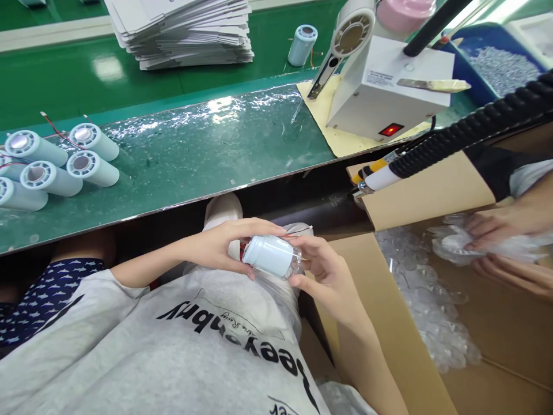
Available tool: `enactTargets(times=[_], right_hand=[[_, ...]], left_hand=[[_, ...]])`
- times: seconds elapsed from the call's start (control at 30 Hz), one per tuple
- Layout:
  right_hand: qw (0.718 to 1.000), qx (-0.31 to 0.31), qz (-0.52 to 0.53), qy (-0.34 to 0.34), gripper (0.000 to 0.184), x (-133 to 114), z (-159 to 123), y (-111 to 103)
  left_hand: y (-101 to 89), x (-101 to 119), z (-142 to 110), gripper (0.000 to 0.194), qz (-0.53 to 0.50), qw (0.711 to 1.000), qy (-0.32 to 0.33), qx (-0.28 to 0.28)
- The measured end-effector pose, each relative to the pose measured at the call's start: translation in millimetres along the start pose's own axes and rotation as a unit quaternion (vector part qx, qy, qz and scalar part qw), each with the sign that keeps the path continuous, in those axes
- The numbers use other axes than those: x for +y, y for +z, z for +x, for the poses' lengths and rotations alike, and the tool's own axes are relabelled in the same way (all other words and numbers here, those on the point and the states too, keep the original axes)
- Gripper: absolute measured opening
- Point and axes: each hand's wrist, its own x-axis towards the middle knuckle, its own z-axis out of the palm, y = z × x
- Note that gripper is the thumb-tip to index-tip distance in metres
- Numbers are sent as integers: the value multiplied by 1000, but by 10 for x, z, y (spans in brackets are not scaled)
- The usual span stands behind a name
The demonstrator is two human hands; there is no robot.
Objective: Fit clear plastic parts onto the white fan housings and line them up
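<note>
The cylinder [270,255] I hold is pale blue, with a clear cap [296,262] and red wire [292,235]. My shirt [181,346] is light grey with black lettering. I see a green bench [194,150], white machine [380,86], red-lit switch [391,129], black hose [475,128], blue bin [469,66], tan box [380,288], and navy shorts [64,288] patterned with small white shapes.

Eight blue cylinders [270,256], one machine [384,92], one bin [469,66].

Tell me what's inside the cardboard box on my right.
Inside the cardboard box lie clear plastic pieces. Another person's hands, holding more clear plastic, block part of it. Whatever is under the pile is covered.
</note>
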Motion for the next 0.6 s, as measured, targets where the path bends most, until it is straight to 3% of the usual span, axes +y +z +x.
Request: enactTargets(times=[0.17, 0.43, 0.6], right_hand=[[997, 1, 51, 52, 49, -20, 30, 21], [987, 9, 135, 88, 46, 5, 77, 102], [968, 7, 176, 176, 57, 100, 65, 123]], left_hand=[[9, -4, -12, 86, 12, 1000, 29, 3], [11, 12, -35, 80, 12, 1000, -11, 0], [21, 2, -43, 78, 19, 1000, -13, -4]])
